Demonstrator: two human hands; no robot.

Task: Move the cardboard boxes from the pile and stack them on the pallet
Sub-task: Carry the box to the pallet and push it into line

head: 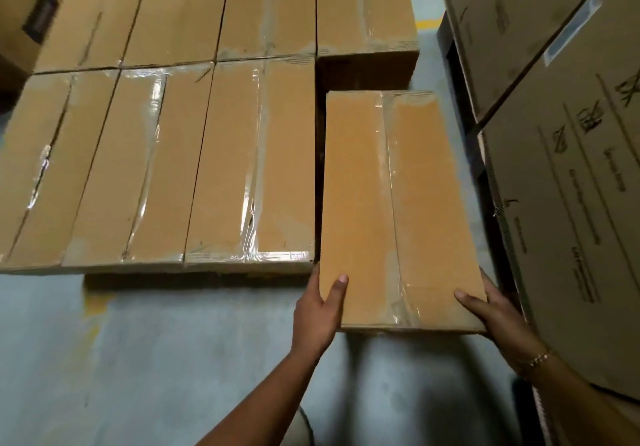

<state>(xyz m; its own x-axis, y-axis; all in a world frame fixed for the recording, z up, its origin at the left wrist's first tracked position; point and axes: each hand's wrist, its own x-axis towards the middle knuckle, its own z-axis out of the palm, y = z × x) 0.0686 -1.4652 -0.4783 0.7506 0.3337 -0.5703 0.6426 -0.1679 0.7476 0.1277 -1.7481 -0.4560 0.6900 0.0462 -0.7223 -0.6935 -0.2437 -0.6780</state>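
A: How many taped boxes (249,161) are counted in the block at the left of the frame?
B: Seven are made out: three in the near row and four in the far row, though the far seams are read with some doubt.
A: And outside the block?
B: One lone taped box (391,203) is seen at lower centre, one labelled box (24,13) at upper left, and two printed cartons (571,220) at the right.
A: Are hands counted?
B: Two: a left hand (317,310) and a right hand (500,310). One bracelet (538,359) is seen.

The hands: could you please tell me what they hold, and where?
A box, by its near corners: left hand on the left, right hand on the right.
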